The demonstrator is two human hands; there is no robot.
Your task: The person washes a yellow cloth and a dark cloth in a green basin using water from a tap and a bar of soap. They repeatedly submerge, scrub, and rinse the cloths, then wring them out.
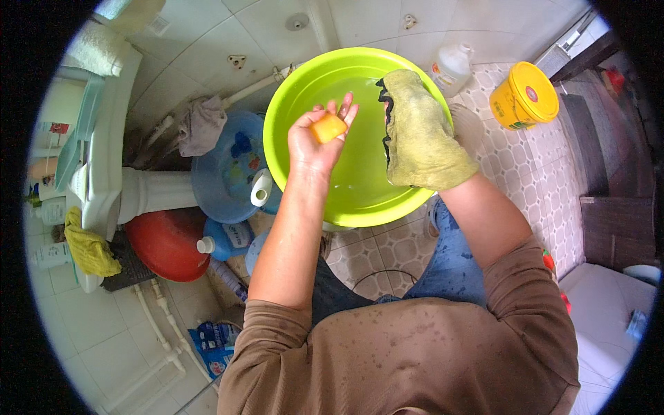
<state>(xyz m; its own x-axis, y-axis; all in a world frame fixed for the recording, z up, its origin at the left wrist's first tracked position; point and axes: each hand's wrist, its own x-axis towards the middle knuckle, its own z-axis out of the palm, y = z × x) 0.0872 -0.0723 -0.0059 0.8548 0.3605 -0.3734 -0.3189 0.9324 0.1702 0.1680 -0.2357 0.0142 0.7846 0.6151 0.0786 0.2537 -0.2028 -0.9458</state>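
A yellow-orange bar of soap rests in the upturned palm of my left hand, its fingers partly curled around it. That hand is over the left half of a lime-green plastic basin holding cloudy water. A wet yellow-green cloth item with a black scalloped edge covers my right hand over the basin's right side. My right forearm comes out of its lower end. Most of the right hand's fingers are hidden inside, so their grip does not show.
Left stand a blue basin, a red basin, a blue detergent bottle and a white sink pedestal. A translucent jug and a yellow lidded bucket stand on the right. Pipes run along the tiled wall.
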